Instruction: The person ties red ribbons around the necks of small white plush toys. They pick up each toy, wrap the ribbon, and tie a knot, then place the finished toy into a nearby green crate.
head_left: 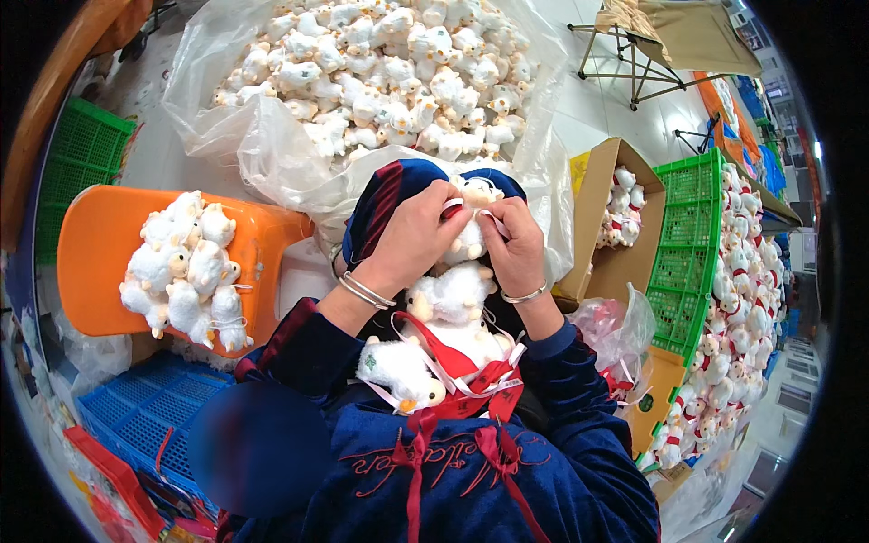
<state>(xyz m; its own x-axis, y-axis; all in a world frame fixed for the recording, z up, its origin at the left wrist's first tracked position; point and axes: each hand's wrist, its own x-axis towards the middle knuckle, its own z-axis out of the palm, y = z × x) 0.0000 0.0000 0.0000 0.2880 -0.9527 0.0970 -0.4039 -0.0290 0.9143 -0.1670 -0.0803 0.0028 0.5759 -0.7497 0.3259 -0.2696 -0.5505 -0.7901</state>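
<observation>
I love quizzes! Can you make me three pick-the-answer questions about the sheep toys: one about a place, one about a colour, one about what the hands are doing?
1. Where is the small heap of plush sheep?
A on the orange stool
B in the blue crate
C on a chair

2. What colour is the crate at right?
A yellow
B green
C black

3. The hands, left and right, are:
A empty
B both on one sheep
C apart

A: the heap lies on the stool.
B: its mesh is green.
B: both hands grip it.
</observation>
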